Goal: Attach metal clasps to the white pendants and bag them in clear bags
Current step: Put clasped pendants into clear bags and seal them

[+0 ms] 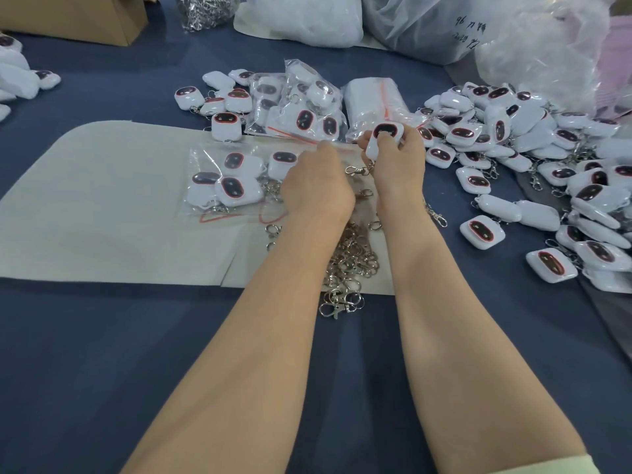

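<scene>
My right hand (398,159) grips a white pendant (384,136) with a dark red-rimmed oval face; a metal clasp (357,170) hangs from its lower end. My left hand (316,181) pinches the red-striped mouth of a clear bag (219,186) that lies flat on a beige mat (102,206) and holds several pendants. The pendant sits just right of the bag's mouth, outside it. A heap of loose metal clasps (349,265) lies between my forearms.
A large pile of white pendants (533,159) spreads to the right. Filled clear bags (301,107) and a stack of empty bags (374,97) lie behind my hands. A cardboard box (78,15) stands far left; big plastic sacks (444,22) line the back.
</scene>
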